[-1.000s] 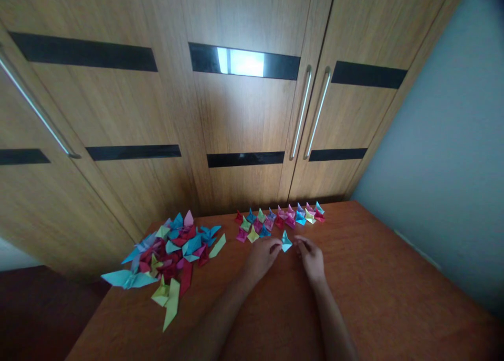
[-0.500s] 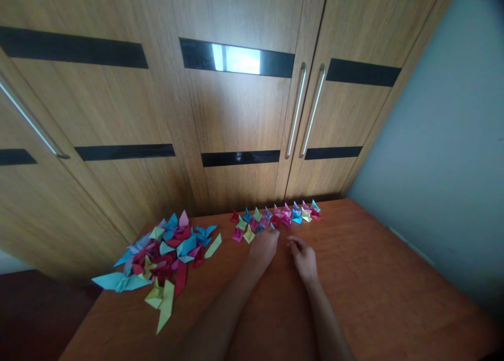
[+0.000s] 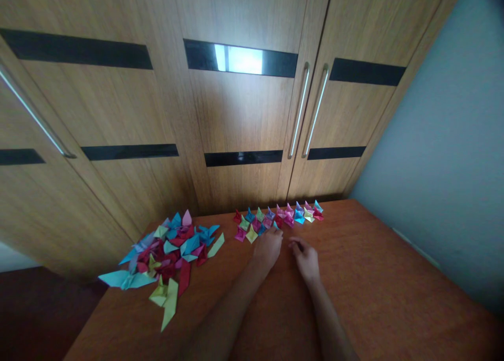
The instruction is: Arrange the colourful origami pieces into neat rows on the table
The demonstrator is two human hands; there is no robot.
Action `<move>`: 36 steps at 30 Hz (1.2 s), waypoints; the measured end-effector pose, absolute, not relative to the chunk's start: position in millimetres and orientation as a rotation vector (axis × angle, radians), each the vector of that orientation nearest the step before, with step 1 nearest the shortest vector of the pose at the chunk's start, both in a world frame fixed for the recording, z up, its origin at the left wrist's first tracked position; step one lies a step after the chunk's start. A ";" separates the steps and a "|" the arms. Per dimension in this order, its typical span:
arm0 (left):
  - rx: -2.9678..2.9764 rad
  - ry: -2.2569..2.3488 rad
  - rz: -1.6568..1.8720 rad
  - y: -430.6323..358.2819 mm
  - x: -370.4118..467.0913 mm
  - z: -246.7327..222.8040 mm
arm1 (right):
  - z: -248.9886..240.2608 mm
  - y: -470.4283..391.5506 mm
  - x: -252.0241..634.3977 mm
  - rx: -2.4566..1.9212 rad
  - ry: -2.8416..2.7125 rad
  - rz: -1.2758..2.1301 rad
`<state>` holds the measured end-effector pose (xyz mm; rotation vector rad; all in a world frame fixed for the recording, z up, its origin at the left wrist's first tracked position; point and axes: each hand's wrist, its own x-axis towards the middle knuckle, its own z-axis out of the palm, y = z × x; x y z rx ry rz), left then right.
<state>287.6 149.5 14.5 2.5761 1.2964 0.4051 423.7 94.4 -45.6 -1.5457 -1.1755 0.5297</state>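
The left hand (image 3: 268,247) is bending over the desk (image 3: 378,282), fingertips drawn in and pointing down at a light-blue folded piece (image 3: 276,225), which is peeking out just beyond them at 1 o'clock. The fingers are covering most of it, so I'm not able to tell whether they are pinching it or only touching it. Between 3 and 4 o'clock of that hand, the right hand (image 3: 307,262) is hovering or resting close by, fingers loosely curled; I'm not able to tell whether its tips are meeting.

Beyond, towards 12 o'clock, rows of small colourful folded pieces (image 3: 289,221) are standing close together. At 9 o'clock a jumbled pile of folded paper (image 3: 168,260) is spreading out, with a pale-green strip (image 3: 170,304) lying at 8 o'clock. Wooden cupboard doors (image 3: 244,114) are rising behind.
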 end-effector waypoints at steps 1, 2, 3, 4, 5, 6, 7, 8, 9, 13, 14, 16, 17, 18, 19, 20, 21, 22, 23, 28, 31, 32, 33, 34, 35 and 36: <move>2.571 1.287 0.429 146.2 285.7 15.8 | -46.1 94.5 423.6 -1.538 -1.179 0.525; 2.564 1.278 0.454 142.0 282.8 16.9 | -46.6 94.7 423.5 -1.533 -1.180 0.521; 2.557 1.268 0.479 136.6 278.4 17.8 | -47.1 94.8 423.4 -1.531 -1.181 0.519; 2.554 1.260 0.499 130.1 272.5 18.3 | -47.5 94.8 423.4 -1.533 -1.183 0.517; 2.548 1.248 0.520 122.8 264.8 18.3 | -47.8 94.7 423.3 -1.540 -1.185 0.517; 2.536 1.238 0.544 114.9 255.4 17.9 | -48.0 94.5 423.1 -1.550 -1.188 0.516; 2.520 1.231 0.567 106.7 244.3 17.1 | -47.9 94.0 422.7 -1.561 -1.194 0.516; 2.474 1.215 0.615 98.7 231.8 16.2 | -47.5 93.2 422.1 -1.570 -1.203 0.515; 2.420 1.218 0.658 91.2 218.2 15.4 | -47.0 92.2 421.1 -1.577 -1.216 0.514; 2.307 1.347 0.751 69.9 159.4 16.1 | -44.1 86.8 412.4 -1.559 -1.289 0.521; 2.295 1.413 0.770 66.5 144.4 17.1 | -43.4 85.4 409.4 -1.546 -1.310 0.530; 2.281 1.535 0.793 60.6 114.4 19.5 | -42.1 83.1 403.2 -1.521 -1.361 0.559; 2.276 1.591 0.801 57.7 99.4 20.5 | -41.7 82.3 400.4 -1.511 -1.387 0.573; 2.264 1.659 0.806 54.7 84.5 21.4 | -41.5 81.6 398.1 -1.505 -1.409 0.585; 2.248 1.737 0.806 51.5 69.9 22.0 | -41.4 81.1 396.2 -1.502 -1.427 0.592; 2.226 1.825 0.804 48.2 55.9 22.6 | -41.4 80.8 394.7 -1.500 -1.440 0.595; 2.198 1.917 0.794 44.8 42.9 23.0 | -41.6 80.5 393.6 -1.499 -1.450 0.596; 2.174 2.000 0.775 41.5 31.3 23.2 | -42.0 80.2 392.9 -1.499 -1.458 0.596; 2.156 2.070 0.753 38.5 21.5 23.3 | -42.4 80.0 392.4 -1.501 -1.465 0.594; 2.169 2.191 0.609 32.2 1.3 19.5 | -45.3 79.4 391.5 -1.538 -1.508 0.584; 2.196 2.169 0.569 36.1 2.1 14.3 | -47.4 79.8 391.9 -1.573 -1.521 0.591; 2.199 2.168 0.558 37.7 2.4 12.9 | -48.1 79.9 392.1 -1.581 -1.524 0.591; 2.201 2.168 0.543 38.9 2.4 11.8 | -48.6 80.1 392.4 -1.587 -1.527 0.591; 2.207 2.164 0.524 39.7 2.1 11.1 | -49.0 80.3 392.6 -1.590 -1.530 0.588; 2.216 2.160 0.504 39.9 1.6 10.7 | -49.2 80.4 392.8 -1.592 -1.532 0.586; 2.226 2.158 0.490 39.5 0.8 10.7 | -49.2 80.4 392.7 -1.594 -1.532 0.584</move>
